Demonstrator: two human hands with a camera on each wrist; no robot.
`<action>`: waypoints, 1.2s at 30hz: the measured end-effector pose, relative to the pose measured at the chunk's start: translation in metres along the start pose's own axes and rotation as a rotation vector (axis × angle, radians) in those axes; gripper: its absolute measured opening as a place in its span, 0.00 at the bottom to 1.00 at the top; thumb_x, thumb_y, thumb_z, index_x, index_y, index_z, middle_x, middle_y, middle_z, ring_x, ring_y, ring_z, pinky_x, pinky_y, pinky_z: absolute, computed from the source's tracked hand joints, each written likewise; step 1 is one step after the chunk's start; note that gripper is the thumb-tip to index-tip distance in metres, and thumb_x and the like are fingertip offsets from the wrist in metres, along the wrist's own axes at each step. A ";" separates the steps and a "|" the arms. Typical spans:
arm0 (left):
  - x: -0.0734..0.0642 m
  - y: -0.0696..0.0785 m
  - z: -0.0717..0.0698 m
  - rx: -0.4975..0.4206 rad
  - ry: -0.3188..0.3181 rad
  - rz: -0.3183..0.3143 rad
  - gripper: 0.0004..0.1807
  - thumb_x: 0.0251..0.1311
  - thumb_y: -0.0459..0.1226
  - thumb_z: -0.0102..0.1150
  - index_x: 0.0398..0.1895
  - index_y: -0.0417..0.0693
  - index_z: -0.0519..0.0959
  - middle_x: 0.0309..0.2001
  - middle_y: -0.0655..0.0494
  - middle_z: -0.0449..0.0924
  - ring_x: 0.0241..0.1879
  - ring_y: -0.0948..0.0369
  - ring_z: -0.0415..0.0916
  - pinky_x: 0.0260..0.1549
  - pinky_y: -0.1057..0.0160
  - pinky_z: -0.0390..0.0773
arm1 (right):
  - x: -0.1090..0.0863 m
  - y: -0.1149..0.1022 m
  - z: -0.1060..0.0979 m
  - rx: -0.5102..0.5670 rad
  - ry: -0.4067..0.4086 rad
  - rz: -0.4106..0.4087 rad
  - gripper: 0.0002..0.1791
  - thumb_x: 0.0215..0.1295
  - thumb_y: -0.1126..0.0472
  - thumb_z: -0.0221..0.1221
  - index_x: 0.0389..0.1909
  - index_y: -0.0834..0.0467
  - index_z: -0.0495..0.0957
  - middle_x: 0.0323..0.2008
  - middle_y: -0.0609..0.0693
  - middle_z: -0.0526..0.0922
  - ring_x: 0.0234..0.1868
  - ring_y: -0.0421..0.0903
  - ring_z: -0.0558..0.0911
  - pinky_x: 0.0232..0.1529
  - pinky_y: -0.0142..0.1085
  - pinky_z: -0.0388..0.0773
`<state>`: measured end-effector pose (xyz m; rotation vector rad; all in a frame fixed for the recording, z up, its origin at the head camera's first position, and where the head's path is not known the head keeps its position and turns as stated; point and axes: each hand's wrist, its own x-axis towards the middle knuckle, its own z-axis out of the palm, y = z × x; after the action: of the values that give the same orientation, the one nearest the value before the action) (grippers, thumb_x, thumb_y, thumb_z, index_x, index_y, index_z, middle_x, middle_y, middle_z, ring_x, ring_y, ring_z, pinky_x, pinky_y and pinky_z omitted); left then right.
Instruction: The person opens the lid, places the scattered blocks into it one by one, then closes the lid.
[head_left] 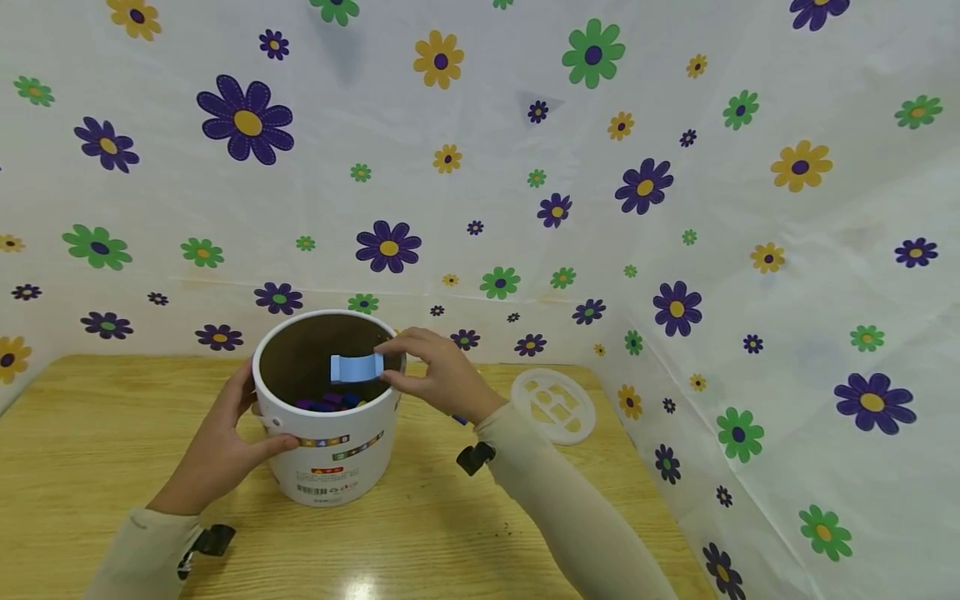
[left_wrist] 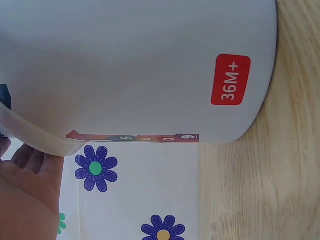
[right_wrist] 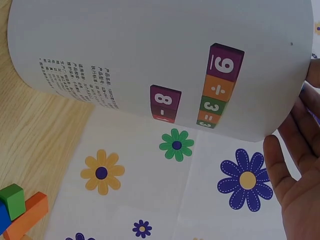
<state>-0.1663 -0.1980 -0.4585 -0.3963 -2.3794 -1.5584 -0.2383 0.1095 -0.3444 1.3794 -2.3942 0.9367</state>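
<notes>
A white bucket [head_left: 330, 454] with printed sums stands on the table, colored blocks [head_left: 330, 403] lying at its bottom. My left hand [head_left: 225, 437] holds its left side, thumb across the front wall and the other fingers partly hidden behind it; the left wrist view shows that hand [left_wrist: 32, 190] by the rim. Over the right part of the bucket's mouth, my right hand [head_left: 438, 371] pinches the right end of a light blue arched block [head_left: 356, 368] between thumb and fingers. In the right wrist view the right hand [right_wrist: 300, 175] is beside the bucket's rim.
A round white lid [head_left: 555, 406] with cut-out shapes lies on the wooden table [head_left: 450, 533] at the right. Loose blocks, among them a green one [right_wrist: 12, 201] and an orange one [right_wrist: 30, 216], lie near the right forearm. A flowered sheet [head_left: 480, 192] hangs behind and to the right.
</notes>
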 end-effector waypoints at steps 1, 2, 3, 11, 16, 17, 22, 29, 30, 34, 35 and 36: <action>0.000 0.000 0.000 -0.002 0.000 0.000 0.65 0.54 0.38 0.80 0.83 0.77 0.43 0.81 0.49 0.51 0.75 0.36 0.55 0.67 0.23 0.59 | 0.001 -0.001 -0.001 0.004 -0.009 0.005 0.17 0.69 0.63 0.67 0.57 0.60 0.83 0.51 0.49 0.84 0.50 0.41 0.81 0.58 0.30 0.80; 0.000 0.000 0.000 -0.003 0.000 -0.001 0.64 0.53 0.38 0.80 0.83 0.77 0.43 0.81 0.50 0.52 0.75 0.37 0.55 0.67 0.23 0.59 | 0.001 -0.001 -0.001 0.006 -0.017 0.011 0.17 0.69 0.63 0.67 0.57 0.60 0.83 0.52 0.49 0.84 0.51 0.41 0.81 0.58 0.30 0.80; 0.000 0.000 -0.001 -0.004 0.000 0.000 0.64 0.53 0.38 0.80 0.83 0.77 0.43 0.81 0.50 0.52 0.75 0.37 0.55 0.67 0.23 0.59 | 0.002 -0.001 -0.001 0.009 -0.024 0.018 0.17 0.69 0.63 0.67 0.57 0.60 0.83 0.52 0.49 0.84 0.51 0.41 0.81 0.58 0.30 0.80; 0.001 -0.003 -0.001 -0.001 0.000 0.010 0.65 0.53 0.38 0.81 0.83 0.76 0.44 0.81 0.52 0.52 0.75 0.37 0.55 0.68 0.24 0.60 | 0.003 0.003 0.003 0.014 -0.013 0.049 0.17 0.68 0.60 0.69 0.56 0.60 0.85 0.51 0.48 0.85 0.50 0.41 0.81 0.56 0.29 0.80; 0.001 -0.004 0.000 0.001 0.002 0.012 0.65 0.53 0.38 0.81 0.83 0.77 0.44 0.80 0.52 0.53 0.75 0.39 0.56 0.68 0.25 0.60 | -0.003 0.006 0.003 -0.029 0.053 0.017 0.20 0.66 0.59 0.71 0.56 0.61 0.84 0.53 0.52 0.85 0.57 0.46 0.81 0.64 0.35 0.79; 0.001 -0.004 -0.001 0.000 0.002 0.012 0.65 0.52 0.38 0.81 0.83 0.76 0.44 0.80 0.52 0.53 0.75 0.39 0.56 0.68 0.25 0.60 | -0.005 0.007 0.003 -0.039 0.071 0.006 0.21 0.65 0.59 0.71 0.57 0.61 0.84 0.54 0.52 0.85 0.58 0.47 0.81 0.64 0.36 0.79; 0.001 -0.004 -0.001 0.000 0.003 0.010 0.65 0.52 0.38 0.81 0.83 0.75 0.44 0.81 0.51 0.53 0.75 0.38 0.55 0.68 0.24 0.59 | -0.021 0.022 -0.004 -0.067 0.158 -0.025 0.22 0.64 0.60 0.72 0.57 0.61 0.83 0.54 0.53 0.83 0.58 0.48 0.80 0.60 0.37 0.82; 0.000 -0.002 0.000 0.009 0.002 -0.002 0.65 0.53 0.39 0.81 0.84 0.76 0.43 0.81 0.50 0.52 0.75 0.37 0.55 0.67 0.24 0.60 | -0.063 0.058 -0.013 -0.117 0.135 0.165 0.19 0.67 0.58 0.70 0.58 0.58 0.83 0.54 0.51 0.84 0.54 0.49 0.81 0.57 0.44 0.84; 0.000 -0.002 0.000 0.009 0.001 -0.002 0.65 0.53 0.39 0.81 0.84 0.75 0.43 0.81 0.50 0.52 0.75 0.37 0.55 0.67 0.24 0.60 | -0.070 0.065 -0.013 -0.123 0.123 0.200 0.19 0.68 0.57 0.69 0.57 0.58 0.83 0.54 0.52 0.84 0.54 0.50 0.81 0.56 0.45 0.85; -0.001 -0.002 0.000 0.010 0.003 0.000 0.65 0.53 0.38 0.80 0.84 0.74 0.43 0.80 0.49 0.53 0.74 0.37 0.56 0.66 0.23 0.60 | -0.092 0.088 -0.012 -0.158 0.082 0.325 0.18 0.69 0.55 0.68 0.57 0.57 0.84 0.52 0.51 0.84 0.53 0.51 0.82 0.55 0.46 0.85; -0.001 -0.003 0.000 0.006 0.005 -0.001 0.64 0.53 0.38 0.80 0.84 0.74 0.44 0.80 0.50 0.53 0.74 0.37 0.56 0.67 0.24 0.60 | -0.097 0.093 -0.012 -0.171 0.072 0.351 0.18 0.69 0.55 0.68 0.56 0.57 0.84 0.52 0.51 0.84 0.52 0.50 0.82 0.54 0.45 0.85; -0.001 -0.003 0.000 0.005 0.006 0.000 0.64 0.53 0.38 0.80 0.84 0.74 0.44 0.80 0.50 0.52 0.74 0.37 0.56 0.67 0.24 0.60 | -0.101 0.098 -0.012 -0.175 0.066 0.368 0.18 0.69 0.55 0.68 0.56 0.58 0.84 0.51 0.51 0.84 0.52 0.52 0.82 0.54 0.45 0.85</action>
<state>-0.1668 -0.1990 -0.4612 -0.3906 -2.3785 -1.5512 -0.2679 0.2217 -0.4247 0.8501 -2.6556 0.8103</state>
